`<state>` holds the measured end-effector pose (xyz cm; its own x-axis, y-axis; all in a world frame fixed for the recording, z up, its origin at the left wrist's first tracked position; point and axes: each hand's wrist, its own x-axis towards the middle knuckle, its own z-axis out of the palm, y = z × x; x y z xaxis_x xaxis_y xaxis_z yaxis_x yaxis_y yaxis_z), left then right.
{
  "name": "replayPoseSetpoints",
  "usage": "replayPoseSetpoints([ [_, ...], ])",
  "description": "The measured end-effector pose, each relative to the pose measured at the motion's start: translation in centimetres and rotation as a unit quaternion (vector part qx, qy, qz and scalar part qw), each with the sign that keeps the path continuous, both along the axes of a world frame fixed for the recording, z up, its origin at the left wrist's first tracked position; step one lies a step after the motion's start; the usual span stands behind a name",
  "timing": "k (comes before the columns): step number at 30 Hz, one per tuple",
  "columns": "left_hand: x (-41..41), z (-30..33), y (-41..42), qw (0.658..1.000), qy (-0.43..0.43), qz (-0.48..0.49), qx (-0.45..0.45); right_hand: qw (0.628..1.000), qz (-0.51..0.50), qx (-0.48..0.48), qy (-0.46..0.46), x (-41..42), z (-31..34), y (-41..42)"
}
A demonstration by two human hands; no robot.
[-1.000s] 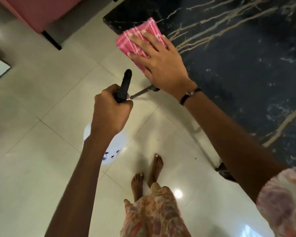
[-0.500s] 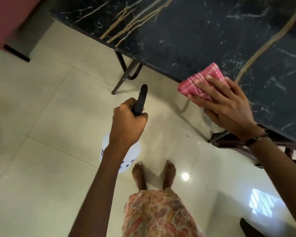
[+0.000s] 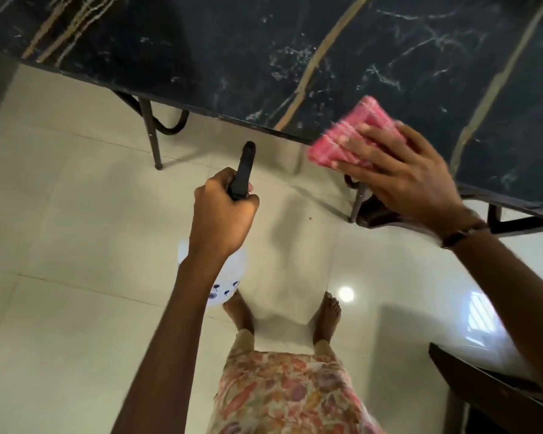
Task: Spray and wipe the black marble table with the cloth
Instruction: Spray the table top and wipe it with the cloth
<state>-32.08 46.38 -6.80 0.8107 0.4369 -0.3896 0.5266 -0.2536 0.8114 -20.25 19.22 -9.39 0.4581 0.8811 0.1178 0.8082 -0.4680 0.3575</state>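
At the near edge of the black marble table (image 3: 232, 57): right hand (image 3: 402, 173) spread flat, pinning folded pink cloth (image 3: 351, 130) under its fingers, likely for wiping pressure | left hand (image 3: 223, 217) fisted around spray bottle (image 3: 243, 172), held off the table over the floor, nozzle toward that edge, probably ready to spray.
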Motion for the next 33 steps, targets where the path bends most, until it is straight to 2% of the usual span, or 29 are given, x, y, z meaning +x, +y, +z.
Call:
replayPoseSetpoints([
  [3,-0.2,0.3,-3.8,1.0,0.0,-0.008,-0.004,0.999,-0.032,-0.007,0.01,-1.4,0.5,-9.2],
  [5,-0.3,0.6,-6.4,1.0,-0.001,-0.011,-0.005,0.998,-0.057,0.012,0.016,-2.3,0.8,-12.0],
  [9,-0.3,1.0,-10.9,1.0,0.001,-0.01,-0.005,0.997,-0.061,0.044,0.028,-2.0,0.2,-9.8],
  [14,0.3,1.0,-15.8,1.0,0.011,-0.008,-0.006,0.997,0.003,0.048,0.053,-0.2,-0.3,-4.2],
  [17,0.8,0.9,-18.1,1.0,0.008,-0.021,-0.005,0.997,0.012,0.024,0.074,0.1,-0.1,-6.8],
  [24,1.3,1.1,-20.7,0.997,0.013,-0.075,-0.02,0.997,-0.029,0.021,0.062,-2.0,1.2,-21.6],
  [28,2.3,1.5,-21.5,0.994,0.009,-0.11,-0.009,0.994,-0.036,0.036,0.095,-1.8,1.0,-21.1],
  [33,3.5,2.5,-22.6,0.988,-0.005,-0.153,0.007,0.995,-0.011,0.033,0.09,-1.0,0.1,-18.8],
])
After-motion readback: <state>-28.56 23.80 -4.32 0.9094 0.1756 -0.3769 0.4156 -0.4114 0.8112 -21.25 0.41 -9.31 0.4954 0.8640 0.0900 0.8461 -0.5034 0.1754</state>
